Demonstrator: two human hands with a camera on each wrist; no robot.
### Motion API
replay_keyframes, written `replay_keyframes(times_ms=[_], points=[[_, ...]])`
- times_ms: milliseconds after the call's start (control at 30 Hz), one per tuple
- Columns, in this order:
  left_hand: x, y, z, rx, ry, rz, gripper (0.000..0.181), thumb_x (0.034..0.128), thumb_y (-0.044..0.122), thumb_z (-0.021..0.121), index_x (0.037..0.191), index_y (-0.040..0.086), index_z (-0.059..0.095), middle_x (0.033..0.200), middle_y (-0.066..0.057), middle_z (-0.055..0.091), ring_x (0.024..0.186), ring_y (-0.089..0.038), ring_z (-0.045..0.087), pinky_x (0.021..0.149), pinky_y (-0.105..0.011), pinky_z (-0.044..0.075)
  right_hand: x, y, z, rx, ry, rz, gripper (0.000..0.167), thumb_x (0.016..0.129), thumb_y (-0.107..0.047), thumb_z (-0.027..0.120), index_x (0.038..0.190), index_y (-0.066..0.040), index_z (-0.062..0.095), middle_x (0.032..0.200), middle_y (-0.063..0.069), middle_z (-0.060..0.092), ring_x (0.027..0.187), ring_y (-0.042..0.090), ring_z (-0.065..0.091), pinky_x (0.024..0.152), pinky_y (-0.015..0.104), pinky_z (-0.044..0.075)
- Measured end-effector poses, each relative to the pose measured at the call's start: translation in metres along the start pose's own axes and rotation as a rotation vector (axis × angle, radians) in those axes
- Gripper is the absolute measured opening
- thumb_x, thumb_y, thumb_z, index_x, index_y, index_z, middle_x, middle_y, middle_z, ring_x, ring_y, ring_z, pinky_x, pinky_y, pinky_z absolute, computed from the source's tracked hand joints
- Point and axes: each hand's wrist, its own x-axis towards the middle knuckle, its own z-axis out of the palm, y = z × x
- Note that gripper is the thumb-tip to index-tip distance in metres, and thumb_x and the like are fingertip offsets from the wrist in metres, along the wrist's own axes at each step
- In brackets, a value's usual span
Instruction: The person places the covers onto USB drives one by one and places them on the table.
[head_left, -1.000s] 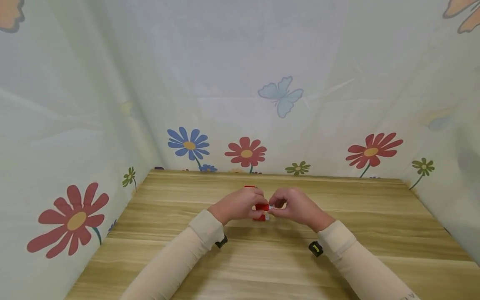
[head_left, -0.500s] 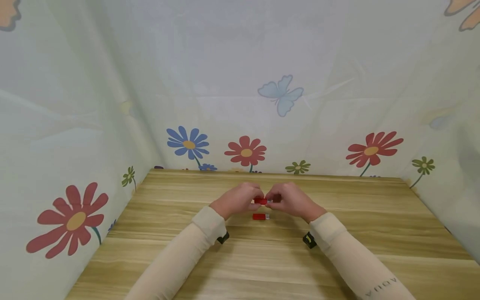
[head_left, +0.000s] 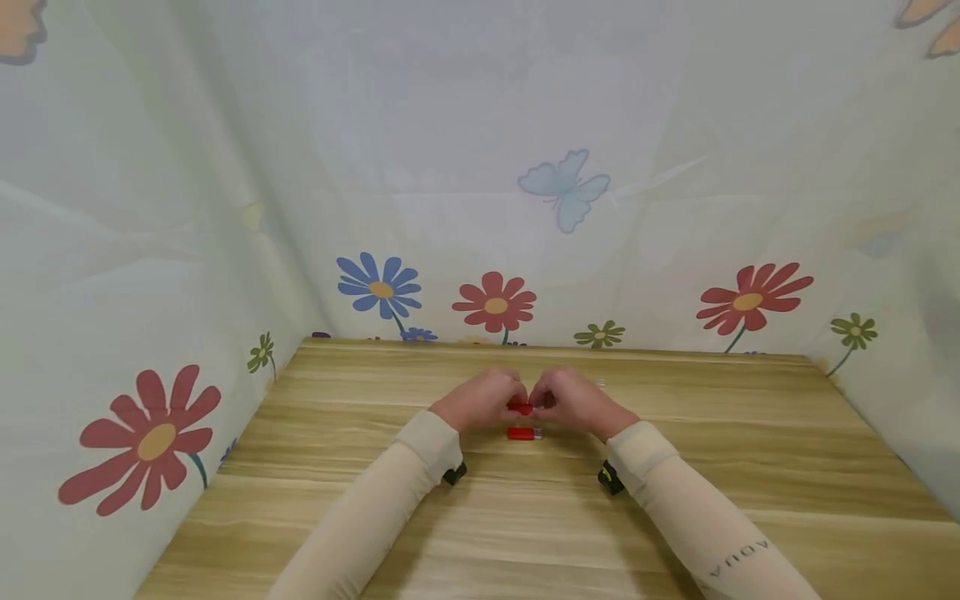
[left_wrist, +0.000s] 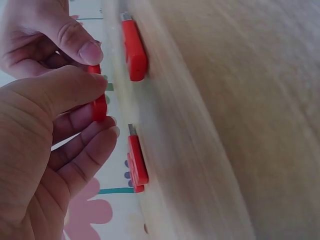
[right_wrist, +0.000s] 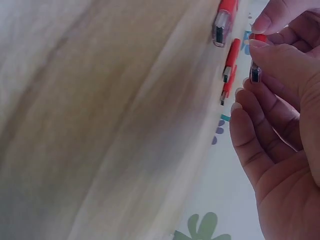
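Observation:
Between both hands is a red USB stick. The left hand holds its red body between thumb and fingers, seen also in the left wrist view, where the stick stands on end. The right hand pinches the other end; in the right wrist view a clear-covered metal plug shows below its thumb. On the table, just in front of the hands, lies another red stick, its plug end under a clear cap.
Two more red sticks with bare metal plugs, one nearer, lie farther back on the wooden table. A small clear piece lies behind the right hand. A flower-print curtain hangs past the table's back edge.
Both hands have lifted away from the front stick, leaving it in full view. The right hand has shifted slightly left, closer to the left hand. The held stick remains between them.

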Motion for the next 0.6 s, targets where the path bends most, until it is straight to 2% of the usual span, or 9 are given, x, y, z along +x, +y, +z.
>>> replay_keyframes(times_ms=[100, 267, 433, 600], points=[[0.006, -0.002, 0.006, -0.001, -0.019, 0.003, 0.010, 0.0904, 0.024, 0.080, 0.096, 0.016, 0.079, 0.084, 0.008, 0.065, 0.079, -0.009, 0.055, 0.074, -0.016, 0.050, -0.001, 0.000, 0.000, 0.037, -0.033, 0.045, 0.005, 0.085, -0.010, 0.083, 0.089, -0.012, 0.080, 0.084, -0.002, 0.074, 0.072, 0.008, 0.062, 0.069, 0.023, 0.055], [0.012, -0.006, 0.015, 0.001, -0.044, -0.003, 0.008, 0.0903, 0.024, 0.080, 0.092, 0.016, 0.078, 0.077, 0.009, 0.065, 0.073, -0.008, 0.055, 0.071, -0.017, 0.048, -0.001, 0.003, 0.002, 0.079, -0.070, 0.061, 0.005, 0.086, -0.012, 0.082, 0.090, -0.012, 0.079, 0.083, -0.004, 0.072, 0.071, 0.007, 0.060, 0.069, 0.024, 0.054], [0.012, -0.007, 0.016, 0.010, -0.061, 0.005, 0.007, 0.0912, 0.023, 0.079, 0.089, 0.016, 0.076, 0.072, 0.009, 0.063, 0.067, -0.008, 0.054, 0.068, -0.018, 0.046, 0.004, 0.010, 0.007, 0.099, -0.114, 0.107, 0.004, 0.087, -0.016, 0.082, 0.089, -0.016, 0.077, 0.081, -0.008, 0.070, 0.071, 0.009, 0.060, 0.071, 0.025, 0.055], [0.012, -0.008, 0.016, 0.014, -0.081, -0.023, 0.007, 0.0912, 0.022, 0.078, 0.088, 0.016, 0.076, 0.070, 0.008, 0.061, 0.067, -0.009, 0.052, 0.065, -0.019, 0.043, 0.008, 0.012, 0.011, 0.092, -0.127, 0.112, 0.006, 0.087, -0.016, 0.082, 0.088, -0.017, 0.077, 0.082, -0.008, 0.069, 0.072, 0.009, 0.060, 0.071, 0.026, 0.055]])
